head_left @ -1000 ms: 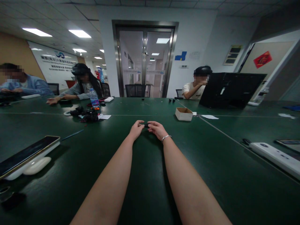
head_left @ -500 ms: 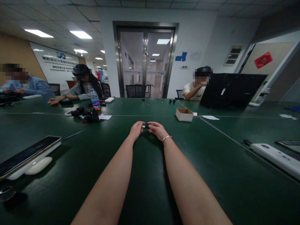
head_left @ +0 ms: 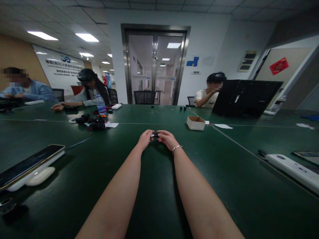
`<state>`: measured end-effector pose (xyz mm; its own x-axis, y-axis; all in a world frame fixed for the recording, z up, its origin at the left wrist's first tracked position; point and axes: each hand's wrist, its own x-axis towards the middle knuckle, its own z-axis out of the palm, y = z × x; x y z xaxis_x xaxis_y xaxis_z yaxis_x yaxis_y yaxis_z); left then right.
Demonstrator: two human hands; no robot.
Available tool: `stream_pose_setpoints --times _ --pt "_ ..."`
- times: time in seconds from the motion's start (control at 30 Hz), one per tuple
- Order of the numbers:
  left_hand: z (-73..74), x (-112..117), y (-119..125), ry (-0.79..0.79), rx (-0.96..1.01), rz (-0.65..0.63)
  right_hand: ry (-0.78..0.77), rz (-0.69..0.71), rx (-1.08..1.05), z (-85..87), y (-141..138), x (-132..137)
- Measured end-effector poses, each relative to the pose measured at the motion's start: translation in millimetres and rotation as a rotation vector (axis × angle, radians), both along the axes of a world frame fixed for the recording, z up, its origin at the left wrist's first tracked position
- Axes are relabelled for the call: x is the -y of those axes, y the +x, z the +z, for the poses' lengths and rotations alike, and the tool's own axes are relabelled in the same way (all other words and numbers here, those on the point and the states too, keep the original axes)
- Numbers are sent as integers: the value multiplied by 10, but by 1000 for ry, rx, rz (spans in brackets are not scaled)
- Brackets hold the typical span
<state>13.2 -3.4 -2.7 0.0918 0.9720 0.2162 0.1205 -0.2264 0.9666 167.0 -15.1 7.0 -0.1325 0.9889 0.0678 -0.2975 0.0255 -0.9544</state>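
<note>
Both arms reach out over the dark green table [head_left: 157,186]. Between the fingertips is a small black and silver object [head_left: 155,135], too small to name. My left hand [head_left: 145,139] pinches its silver end. The fingers of my right hand [head_left: 168,138] are closed on the black end, and a silver bracelet [head_left: 177,148] circles that wrist. The fingers cover part of the object, which is held just above the tabletop.
An open cardboard box [head_left: 196,123] stands right of my hands. Black gear [head_left: 93,122] and a water bottle [head_left: 101,105] lie to the left. A phone [head_left: 32,162] is near left, a white power strip [head_left: 294,167] right. Several people sit across, one behind a monitor [head_left: 249,98].
The hands stay in nearly the same place, still holding the small black and silver object. The view has shifted very slightly.
</note>
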Motion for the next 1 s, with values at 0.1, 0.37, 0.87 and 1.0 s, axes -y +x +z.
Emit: stream_pose_setpoints --times 0.1,0.37,0.87,1.0 --pt "-1 11 3 -6 10 1 1 -3 1 -2 0 -2" --pt "2 9 8 -19 -28 -9 6 -4 -7 -16 7 -14" --pt "4 35 24 17 0 16 3 -23 -8 -44 19 -33" --pt "-3 35 15 26 -26 -7 1 -21 2 -42 18 -33"
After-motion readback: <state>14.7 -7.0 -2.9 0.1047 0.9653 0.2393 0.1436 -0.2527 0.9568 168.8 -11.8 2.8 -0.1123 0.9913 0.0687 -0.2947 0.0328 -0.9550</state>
